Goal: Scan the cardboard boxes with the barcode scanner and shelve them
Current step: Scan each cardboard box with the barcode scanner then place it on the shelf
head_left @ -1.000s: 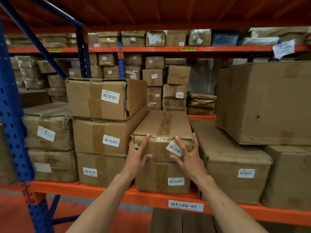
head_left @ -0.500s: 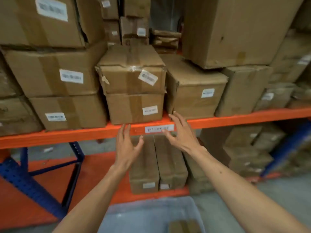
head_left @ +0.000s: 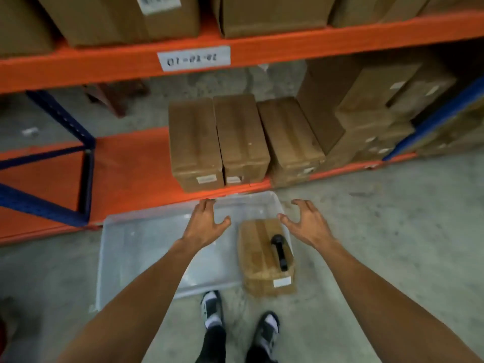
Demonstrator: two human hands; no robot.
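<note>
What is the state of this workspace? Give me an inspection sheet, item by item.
Surface: grey concrete floor, stained.
Job's things: cardboard box in the right end of a clear plastic bin; black barcode scanner lies on top of it. Three boxes side by side on the bottom orange shelf.
Clutter: nothing seen.
Hands: left hand and right hand spread open above the bin, holding nothing.
Cables: nothing seen.
Surroundings: shelf label on the orange beam, blue uprights, more boxes above.
</note>
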